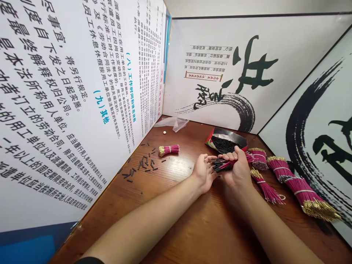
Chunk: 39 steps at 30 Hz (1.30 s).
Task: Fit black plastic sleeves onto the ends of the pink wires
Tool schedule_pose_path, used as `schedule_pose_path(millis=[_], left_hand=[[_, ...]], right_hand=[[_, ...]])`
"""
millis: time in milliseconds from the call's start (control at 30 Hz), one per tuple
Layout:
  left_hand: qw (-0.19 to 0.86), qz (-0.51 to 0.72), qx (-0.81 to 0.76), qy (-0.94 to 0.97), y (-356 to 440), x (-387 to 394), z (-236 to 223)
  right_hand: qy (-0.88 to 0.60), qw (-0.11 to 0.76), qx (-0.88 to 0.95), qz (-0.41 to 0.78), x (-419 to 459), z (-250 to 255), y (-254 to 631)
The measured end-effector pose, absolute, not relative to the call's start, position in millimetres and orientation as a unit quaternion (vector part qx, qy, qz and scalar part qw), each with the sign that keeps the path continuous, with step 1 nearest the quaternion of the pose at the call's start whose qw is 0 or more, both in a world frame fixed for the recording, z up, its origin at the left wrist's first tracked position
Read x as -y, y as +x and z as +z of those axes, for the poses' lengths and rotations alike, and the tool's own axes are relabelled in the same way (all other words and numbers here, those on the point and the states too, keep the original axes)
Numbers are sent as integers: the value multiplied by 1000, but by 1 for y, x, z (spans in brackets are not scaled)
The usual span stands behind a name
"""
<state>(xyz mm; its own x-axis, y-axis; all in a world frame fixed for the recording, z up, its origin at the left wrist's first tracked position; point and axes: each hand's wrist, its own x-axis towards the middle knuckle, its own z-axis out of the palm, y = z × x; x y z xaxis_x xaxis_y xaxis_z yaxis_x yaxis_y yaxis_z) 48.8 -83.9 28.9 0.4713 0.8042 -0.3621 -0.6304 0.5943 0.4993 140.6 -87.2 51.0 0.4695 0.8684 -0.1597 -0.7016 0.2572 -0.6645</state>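
My right hand (237, 174) is closed around a bundle of magenta wires (230, 157), its thumb lying on top. Black sleeves cover the wire ends that point left toward my other hand. With palm turned up and fingers extended, my left hand (202, 174) is at those black ends; whether its fingertips press on them I cannot tell. Just behind the hands is an open box (210, 137), black and red outside, filled with short black tubes (223, 144).
On the brown table (176, 220), loose black tubes (145, 163) lie scattered left. A tied magenta wire bundle (169, 149) with gold ends lies near them. Right are a smaller tied bundle (266, 189) and larger stacked bundles (298, 183). Clear plastic (176, 124) lies behind. Printed panels (214, 33) enclose the table.
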Motion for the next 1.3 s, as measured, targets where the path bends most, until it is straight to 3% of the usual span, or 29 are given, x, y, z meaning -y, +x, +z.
schedule_pose_path(millis=[300,433,567,633,900,1300], left_hand=[[806,417,-343,243,56,84,24],[573,485,-425,507,47,76,24],[373,402,-336,766,31,72,32],[338,383,-317,799,26,72,35],[397,249,-331,819,22,73,37],[433,192,-296,829,19,62,36]], right_hand=[[-367,782,169,474,87,45,136],[-346,756,149,536,84,41,144],[-323,741,157,568,79,34,155],[-317,742,164,568,78,31,159],[-351,732,149,565,77,24,155],[-390,712,166,559,83,19,135]])
